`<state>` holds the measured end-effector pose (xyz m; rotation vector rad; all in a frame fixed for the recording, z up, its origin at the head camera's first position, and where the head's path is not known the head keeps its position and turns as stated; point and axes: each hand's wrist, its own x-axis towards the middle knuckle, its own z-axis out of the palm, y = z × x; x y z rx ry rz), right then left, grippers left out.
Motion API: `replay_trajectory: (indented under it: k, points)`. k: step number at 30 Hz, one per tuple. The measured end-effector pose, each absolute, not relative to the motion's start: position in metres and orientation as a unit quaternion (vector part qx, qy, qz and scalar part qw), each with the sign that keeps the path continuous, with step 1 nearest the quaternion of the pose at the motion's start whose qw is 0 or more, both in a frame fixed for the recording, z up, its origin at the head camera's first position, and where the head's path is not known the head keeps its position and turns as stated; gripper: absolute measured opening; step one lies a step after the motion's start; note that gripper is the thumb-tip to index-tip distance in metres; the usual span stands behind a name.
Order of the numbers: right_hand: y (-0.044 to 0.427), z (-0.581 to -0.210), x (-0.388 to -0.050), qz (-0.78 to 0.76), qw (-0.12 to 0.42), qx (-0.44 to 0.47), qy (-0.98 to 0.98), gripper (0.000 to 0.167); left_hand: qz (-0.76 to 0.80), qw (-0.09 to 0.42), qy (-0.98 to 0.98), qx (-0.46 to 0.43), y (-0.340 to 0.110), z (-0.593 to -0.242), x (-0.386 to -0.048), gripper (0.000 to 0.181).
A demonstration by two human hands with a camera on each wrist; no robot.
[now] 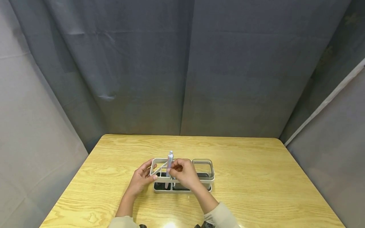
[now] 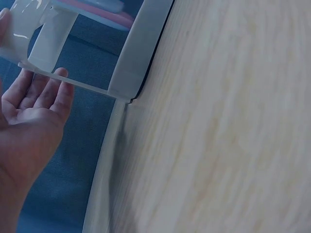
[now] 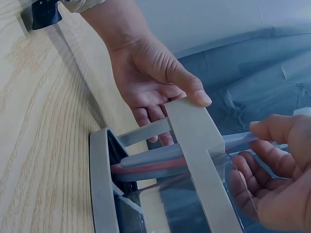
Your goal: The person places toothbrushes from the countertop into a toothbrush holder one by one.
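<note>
A white two-tier toothbrush holder with a dark base stands on the table. My left hand grips its upper frame at the left end, thumb in front and fingers behind, as the right wrist view also shows. My right hand pinches pastel toothbrushes between thumb and fingers above a slot beside the diagonal divider. Light blue and pink handles run down through the upper frame to the base. How many of them the right hand holds, I cannot tell.
A clear cup with a grey rim sits at the holder's right end, with a second clear cup partly behind my right hand. The wooden table extends on both sides. Grey curtains hang behind and at the sides.
</note>
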<state>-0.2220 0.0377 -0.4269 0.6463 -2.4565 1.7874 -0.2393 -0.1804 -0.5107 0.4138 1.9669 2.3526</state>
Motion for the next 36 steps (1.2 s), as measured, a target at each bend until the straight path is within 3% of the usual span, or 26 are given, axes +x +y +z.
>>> replay_trajectory:
  k: [19, 26, 36]
  points:
    - [0.039, -0.432, -0.225, 0.538, -0.006, 0.209, -0.817, 0.01, 0.754, 0.014, 0.645, 0.127, -0.184, -0.511, -0.234, 0.071]
    - [0.052, -0.429, -0.217, 0.597, -0.017, 0.17, -0.784, 0.012, 0.735, 0.017, 0.664, 0.137, -0.185, -0.508, -0.232, 0.07]
    - [0.096, -0.42, -0.203, 0.66, 0.009, 0.083, -0.747, 0.014, 0.682, -0.027, 0.716, 0.147, -0.193, -0.498, -0.219, 0.07]
